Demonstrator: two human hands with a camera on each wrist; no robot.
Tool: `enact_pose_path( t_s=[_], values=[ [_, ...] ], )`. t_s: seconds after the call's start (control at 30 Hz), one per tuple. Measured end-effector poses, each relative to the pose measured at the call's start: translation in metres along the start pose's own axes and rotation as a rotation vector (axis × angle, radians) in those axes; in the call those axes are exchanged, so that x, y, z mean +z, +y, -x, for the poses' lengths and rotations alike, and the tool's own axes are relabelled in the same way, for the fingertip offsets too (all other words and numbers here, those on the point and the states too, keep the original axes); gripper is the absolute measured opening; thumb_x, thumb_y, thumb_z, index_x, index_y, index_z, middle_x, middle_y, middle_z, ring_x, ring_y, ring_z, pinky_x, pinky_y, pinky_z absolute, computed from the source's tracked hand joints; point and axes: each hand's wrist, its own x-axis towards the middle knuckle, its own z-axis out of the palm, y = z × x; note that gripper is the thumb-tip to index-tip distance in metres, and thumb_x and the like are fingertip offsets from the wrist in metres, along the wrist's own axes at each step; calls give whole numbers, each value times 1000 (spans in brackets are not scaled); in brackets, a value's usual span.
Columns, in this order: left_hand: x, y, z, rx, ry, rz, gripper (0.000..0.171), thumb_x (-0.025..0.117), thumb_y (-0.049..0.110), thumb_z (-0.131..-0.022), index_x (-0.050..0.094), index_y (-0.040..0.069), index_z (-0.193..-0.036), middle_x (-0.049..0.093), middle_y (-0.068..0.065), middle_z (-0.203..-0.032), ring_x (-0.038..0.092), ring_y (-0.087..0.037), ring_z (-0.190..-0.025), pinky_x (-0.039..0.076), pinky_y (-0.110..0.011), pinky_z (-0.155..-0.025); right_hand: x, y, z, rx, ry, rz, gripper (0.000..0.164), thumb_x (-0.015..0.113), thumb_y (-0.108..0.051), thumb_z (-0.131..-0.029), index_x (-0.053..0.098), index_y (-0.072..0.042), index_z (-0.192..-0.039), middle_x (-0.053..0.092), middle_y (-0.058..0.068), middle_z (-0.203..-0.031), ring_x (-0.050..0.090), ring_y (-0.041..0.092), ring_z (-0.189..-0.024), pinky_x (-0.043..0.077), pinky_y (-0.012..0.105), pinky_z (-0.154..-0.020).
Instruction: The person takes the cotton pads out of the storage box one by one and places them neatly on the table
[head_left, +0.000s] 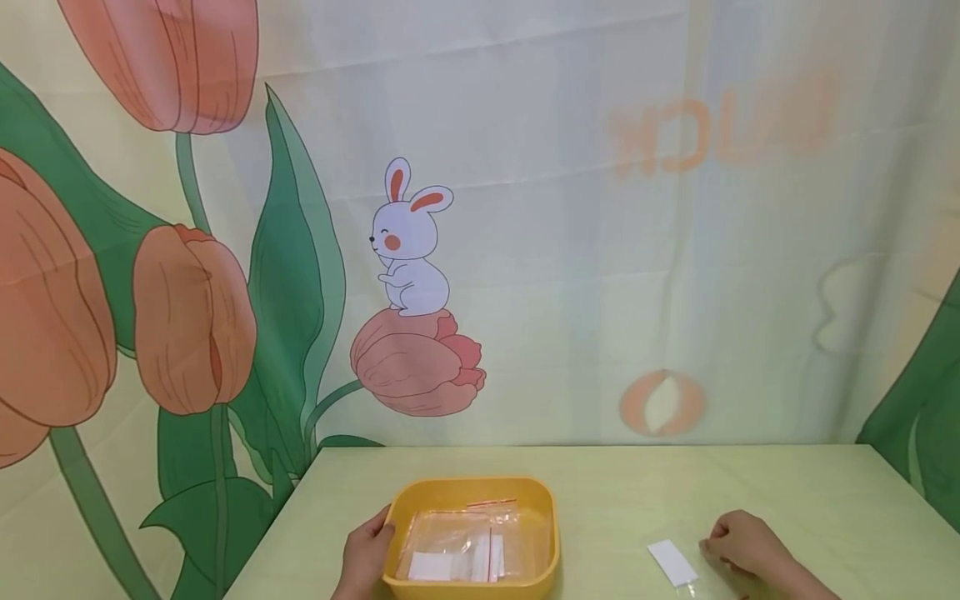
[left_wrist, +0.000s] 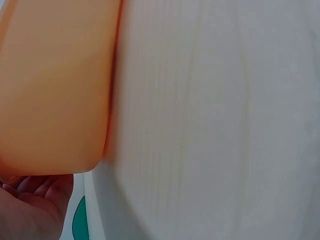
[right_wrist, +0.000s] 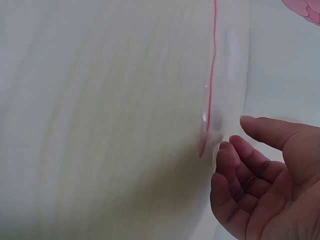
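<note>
My left hand (head_left: 364,553) grips the left wall of a yellow plastic bin (head_left: 557,542), thumb over its rim. In the left wrist view the bin's smooth side (left_wrist: 55,90) fills the upper left, and part of the palm (left_wrist: 37,205) shows below it. Inside the bin lie clear zip bags (head_left: 450,533) with white cards (head_left: 431,567). Right of the bin, a white card (head_left: 672,562) lies with a clear bag on the table. My right hand (head_left: 746,546) is beside that bag; its red seal line (right_wrist: 212,65) runs close to the fingertips, with thumb and loosely curled fingers apart.
The pale table (head_left: 600,483) reaches back to a hanging cloth (head_left: 540,250) printed with tulips and a white rabbit (head_left: 416,275). Table surface lies between the bin and the white card.
</note>
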Motion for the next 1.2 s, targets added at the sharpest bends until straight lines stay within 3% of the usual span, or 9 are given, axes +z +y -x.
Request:
enact_pose_path(
  t_s=[0.17, 0.4, 0.53, 0.93, 1.2],
  values=[
    [-1, 0, 0, 1, -4, -4, 47, 38, 10, -107, 41, -6, -152, 42, -29, -156, 47, -46, -143, 55, -49, -104, -7, -3, -1, -10, -30, -57, 21, 65, -18, -96, 62, -3, -81, 59, 1, -67, 48, 11, -56, 43, 22, -52],
    [0, 3, 1, 4, -3, -33, 47, 38, 9, -107, 41, -7, -151, 42, -29, -156, 46, -46, -143, 53, -51, -107, -24, -21, -2, 3, -110, -180, 31, 57, -24, -102, 67, 5, -104, 71, 14, -96, 65, 17, -81, 54, 29, -62],
    [0, 3, 1, 8, 3, -44, 47, 38, 8, -107, 41, -7, -151, 43, -29, -156, 47, -46, -142, 55, -49, -104, -31, -32, -4, -29, -132, -216, 36, 56, -24, -103, 68, 9, -111, 73, 17, -101, 69, 15, -85, 58, 32, -67],
    [0, 3, 1, -4, 8, -61, 47, 38, 8, -107, 41, -7, -151, 43, -29, -156, 48, -46, -142, 54, -50, -105, -46, -62, -22, -91, -278, -424, 41, 54, -28, -103, 65, 9, -120, 72, 3, -98, 71, 11, -86, 63, 28, -75],
    [0, 3, 2, 2, 5, -34, 47, 38, 9, -108, 41, -7, -151, 43, -29, -156, 47, -46, -143, 53, -50, -106, -48, -91, -31, -137, -324, -439, 41, 53, -27, -104, 65, 8, -120, 74, -1, -95, 72, 6, -84, 63, 25, -75]
  ],
)
